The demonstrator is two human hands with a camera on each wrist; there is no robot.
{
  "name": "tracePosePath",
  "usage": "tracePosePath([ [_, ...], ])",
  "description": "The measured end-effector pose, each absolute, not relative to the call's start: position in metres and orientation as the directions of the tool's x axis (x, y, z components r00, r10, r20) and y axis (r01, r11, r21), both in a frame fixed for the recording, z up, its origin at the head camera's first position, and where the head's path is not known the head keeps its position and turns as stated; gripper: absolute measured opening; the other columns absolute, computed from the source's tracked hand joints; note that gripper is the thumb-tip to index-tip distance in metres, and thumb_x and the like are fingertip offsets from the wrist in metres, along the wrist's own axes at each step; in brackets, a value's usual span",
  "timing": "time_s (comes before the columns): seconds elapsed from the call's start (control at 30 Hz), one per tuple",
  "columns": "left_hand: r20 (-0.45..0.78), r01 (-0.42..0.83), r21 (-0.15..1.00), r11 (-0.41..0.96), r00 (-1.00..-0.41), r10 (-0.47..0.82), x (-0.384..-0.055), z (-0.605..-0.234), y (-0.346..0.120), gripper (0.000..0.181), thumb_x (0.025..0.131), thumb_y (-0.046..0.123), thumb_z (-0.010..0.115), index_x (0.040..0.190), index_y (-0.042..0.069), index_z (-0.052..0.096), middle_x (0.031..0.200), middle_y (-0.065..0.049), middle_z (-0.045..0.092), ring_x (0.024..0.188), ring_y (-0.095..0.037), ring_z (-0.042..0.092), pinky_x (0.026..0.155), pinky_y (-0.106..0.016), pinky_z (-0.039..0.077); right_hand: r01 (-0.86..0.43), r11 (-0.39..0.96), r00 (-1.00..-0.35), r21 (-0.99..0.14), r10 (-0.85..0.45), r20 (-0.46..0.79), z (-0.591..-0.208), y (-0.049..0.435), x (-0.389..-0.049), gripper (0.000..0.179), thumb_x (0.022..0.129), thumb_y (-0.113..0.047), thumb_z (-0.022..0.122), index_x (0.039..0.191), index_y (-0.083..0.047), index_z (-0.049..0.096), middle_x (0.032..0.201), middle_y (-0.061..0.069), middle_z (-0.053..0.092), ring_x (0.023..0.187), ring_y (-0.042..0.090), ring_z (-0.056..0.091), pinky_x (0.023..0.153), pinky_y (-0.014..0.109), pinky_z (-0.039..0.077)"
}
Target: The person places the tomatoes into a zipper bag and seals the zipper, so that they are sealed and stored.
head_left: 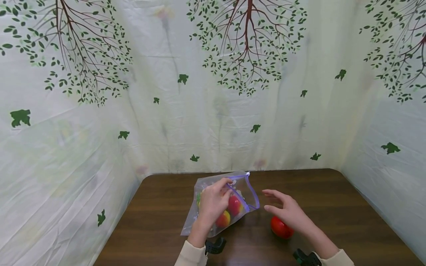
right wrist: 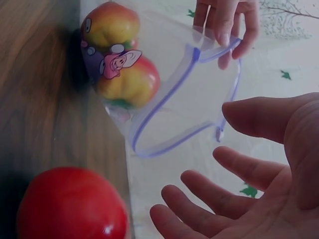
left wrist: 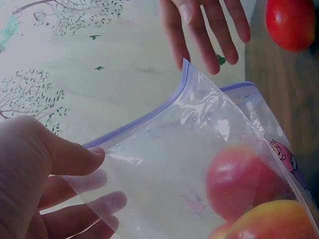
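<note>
A clear zip bag [head_left: 190,223] with a purple zip strip lies on the table, its mouth gaping toward the right. Inside are several red-and-yellow fruits [right wrist: 130,82]. My left hand [head_left: 213,203] pinches the bag's rim between thumb and fingers; in the left wrist view the fingers show through the plastic. My right hand [head_left: 288,211] hovers to the right of the bag's mouth, fingers spread and relaxed, holding nothing. A shiny, round red fruit [right wrist: 72,206], perhaps a tomato, rests on the table just below the right hand in the head view, partly overlapped by it.
The dark wooden table [head_left: 346,214] has rounded far corners. A pale curtain [head_left: 219,140] printed with trees and leaves hangs behind it and along both sides. Each wrist wears a black band [head_left: 215,245].
</note>
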State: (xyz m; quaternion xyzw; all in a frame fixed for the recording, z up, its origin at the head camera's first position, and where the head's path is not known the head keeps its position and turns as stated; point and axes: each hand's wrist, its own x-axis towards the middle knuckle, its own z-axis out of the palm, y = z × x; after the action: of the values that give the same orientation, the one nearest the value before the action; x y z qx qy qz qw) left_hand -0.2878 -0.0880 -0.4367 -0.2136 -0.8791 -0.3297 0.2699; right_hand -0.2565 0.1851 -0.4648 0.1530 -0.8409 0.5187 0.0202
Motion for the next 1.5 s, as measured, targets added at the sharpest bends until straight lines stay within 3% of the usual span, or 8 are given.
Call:
tracePosePath([
  [0.27,0.614,0.559,0.471,0.683,-0.763,0.201,-0.289,-0.436,-0.089,0.021,0.090,0.016,0.076,0.111,0.019,0.072,0.076,0.011,0.066,0.047,-0.006,0.037,0.044,-0.024,0.036,-0.289,0.453,-0.949,-0.843,-0.252,0.190,-0.472,0.196,-0.253,0.048,0.092,-0.027,0.075,0.137,-0.021,0.059,0.135,0.005,0.061,0.121,0.035,0.058,0.098,0.054,0.048],
  [0.5,0.619,0.556,0.459,0.693,-0.760,0.198,-0.289,-0.435,-0.088,0.022,0.089,0.017,0.076,0.109,0.024,0.072,0.069,0.016,0.059,0.047,-0.006,0.036,0.043,-0.024,0.035,-0.264,0.446,-0.954,-0.855,-0.252,0.163,-0.476,0.203,-0.250,0.051,0.090,-0.028,0.077,0.137,-0.016,0.059,0.137,0.009,0.060,0.123,0.042,0.055,0.099,0.058,0.046],
  [0.83,0.624,0.556,0.451,0.698,-0.755,0.199,-0.290,-0.436,-0.088,0.022,0.089,0.017,0.076,0.109,0.025,0.072,0.060,0.016,0.047,0.047,-0.006,0.036,0.043,-0.024,0.035,-0.200,0.472,-0.967,-0.859,-0.234,0.096,-0.490,0.211,-0.250,0.055,0.088,-0.028,0.079,0.139,-0.020,0.058,0.142,0.012,0.056,0.128,0.043,0.052,0.097,0.052,0.049],
  [1.23,0.617,0.556,0.473,0.684,-0.763,0.193,-0.289,-0.437,-0.088,0.022,0.090,0.018,0.077,0.110,0.024,0.072,0.064,0.015,0.054,0.049,-0.005,0.040,0.045,-0.024,0.040,-0.171,0.508,-0.975,-0.844,-0.213,0.069,-0.500,0.220,-0.249,0.057,0.083,-0.023,0.083,0.136,-0.017,0.061,0.138,0.014,0.058,0.122,0.040,0.055,0.081,0.033,0.055],
  [1.5,0.609,0.562,0.470,0.680,-0.764,0.210,-0.288,-0.439,-0.089,0.022,0.090,0.017,0.076,0.111,0.024,0.071,0.063,0.014,0.051,0.047,-0.005,0.039,0.044,-0.023,0.038,-0.160,0.539,-0.975,-0.827,-0.217,0.048,-0.507,0.225,-0.246,0.062,0.081,-0.027,0.085,0.136,-0.014,0.061,0.131,0.014,0.062,0.114,0.032,0.059,0.077,0.033,0.054],
])
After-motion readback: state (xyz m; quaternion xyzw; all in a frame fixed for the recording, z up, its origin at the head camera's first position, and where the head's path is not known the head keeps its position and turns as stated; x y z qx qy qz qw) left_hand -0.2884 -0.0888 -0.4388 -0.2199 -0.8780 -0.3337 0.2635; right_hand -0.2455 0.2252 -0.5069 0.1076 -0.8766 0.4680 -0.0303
